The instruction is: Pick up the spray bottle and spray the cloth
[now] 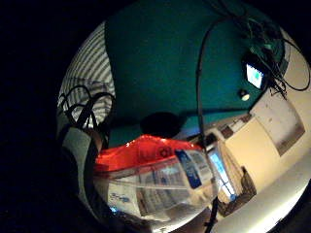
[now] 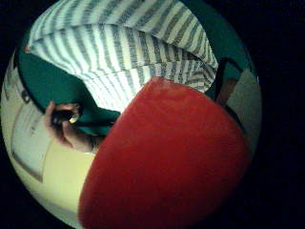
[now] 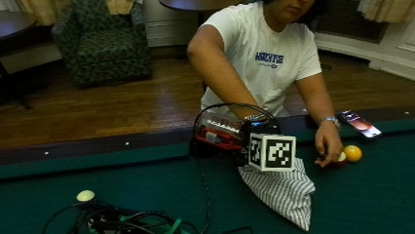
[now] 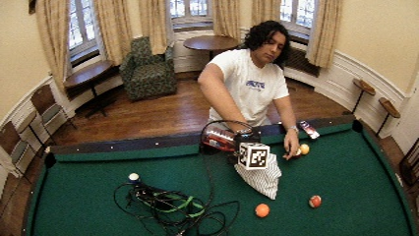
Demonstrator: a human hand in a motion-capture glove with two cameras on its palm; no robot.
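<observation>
The gloved right hand (image 3: 254, 127) grasps the spray bottle (image 3: 219, 131) tipped on its side, nozzle likely toward the striped cloth (image 3: 280, 191) at five o'clock.

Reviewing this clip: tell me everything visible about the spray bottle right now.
The spray bottle is clear plastic with red liquid inside and a label printed in white and blue. It is tipped well over, nearly on its side, just above the pool table's near rail, beside the striped cloth lying on the green felt. The gloved right hand holds it at one end, fingers mostly hidden. Its red fills the thumb side palm view. The nozzle and trigger cannot be made out.
</observation>
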